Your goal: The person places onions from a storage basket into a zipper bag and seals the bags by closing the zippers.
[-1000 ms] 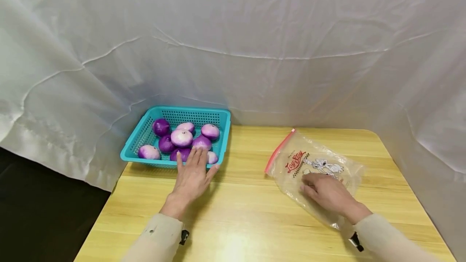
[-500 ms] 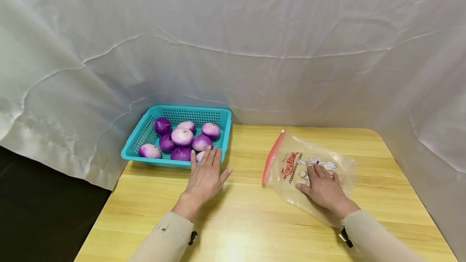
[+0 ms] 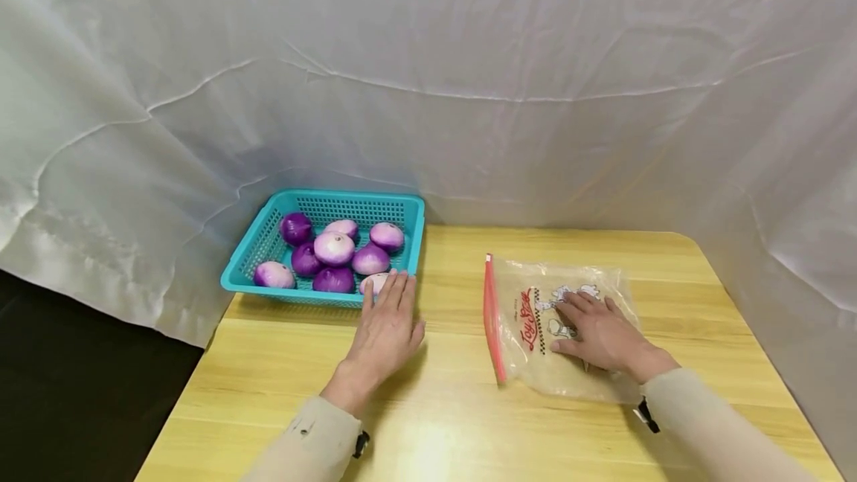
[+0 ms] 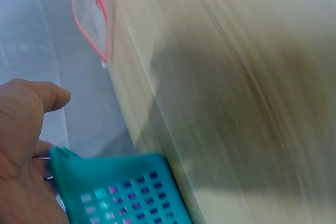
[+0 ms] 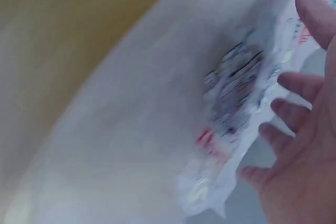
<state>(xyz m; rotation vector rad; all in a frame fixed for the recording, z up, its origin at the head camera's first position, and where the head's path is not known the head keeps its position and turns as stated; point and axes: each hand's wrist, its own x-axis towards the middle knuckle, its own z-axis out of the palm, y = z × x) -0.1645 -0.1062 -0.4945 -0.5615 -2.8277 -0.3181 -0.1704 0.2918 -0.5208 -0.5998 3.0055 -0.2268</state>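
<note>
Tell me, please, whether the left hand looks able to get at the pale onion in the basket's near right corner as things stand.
Probably yes: the left hand lies flat with its fingertips at the teal basket rim, right by the pale onion, and nothing covers it.

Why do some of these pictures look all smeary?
Head view: sharp, evenly lit, soft shadows under both hands. Left wrist view: table streaked with motion blur, basket clearer. Right wrist view: bag print smeared, right hand soft too.
</note>
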